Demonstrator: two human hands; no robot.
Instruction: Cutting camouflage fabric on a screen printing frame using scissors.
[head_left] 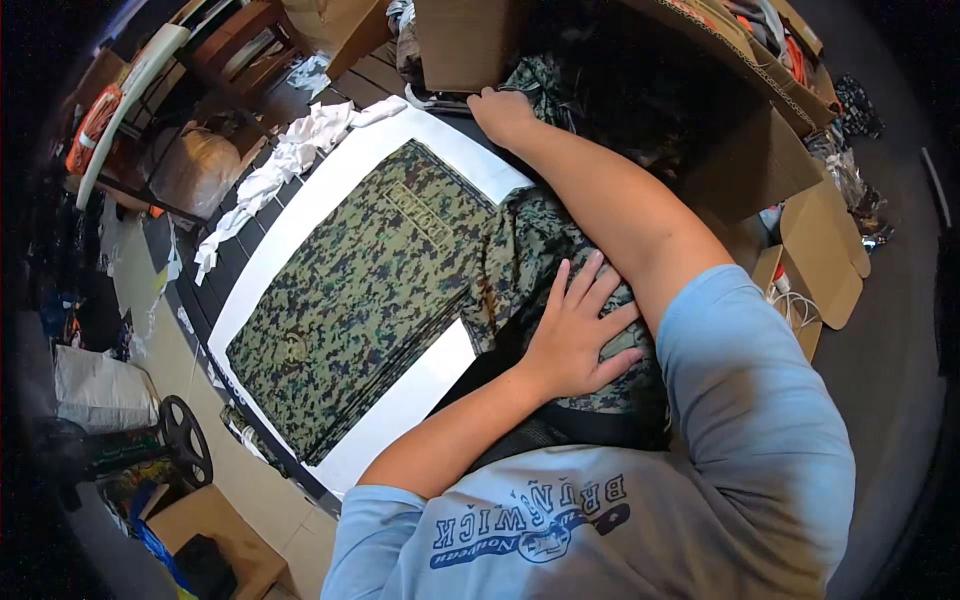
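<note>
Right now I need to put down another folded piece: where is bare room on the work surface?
Bare white board beyond the camouflage stack, and a strip at its near edge. Crowded: white rags, bundle under left hand; right hand reaches the boxes.

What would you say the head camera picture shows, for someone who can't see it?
A person in a light blue shirt presses the left hand flat on a bunched camouflage garment, while the right hand reaches into a large cardboard box. Beside them a stack of flat camouflage garments lies on a white sheet, with white rags behind.
</note>
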